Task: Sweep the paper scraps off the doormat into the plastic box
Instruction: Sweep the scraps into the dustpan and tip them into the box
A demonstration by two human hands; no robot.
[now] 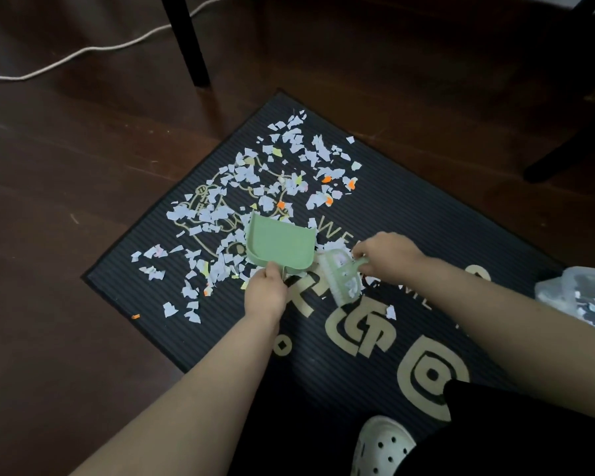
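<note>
**White clog (382,444) by littered doormat (426,235)**

Left hand (267,292) grips the handle of the green dustpan (280,243); right hand (385,252) pinches the brush (340,281) beside it. Paper scraps (255,187) cover the doormat's far half; plastic box (574,293) at its right edge.

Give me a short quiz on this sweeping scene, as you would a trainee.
1. True or false: the left hand grips the dustpan by its handle.
2. What does the right hand hold? A) brush B) sponge C) cloth
3. Fill in: most scraps lie on the ____.

Key: 1 true. 2 A. 3 doormat.
</note>
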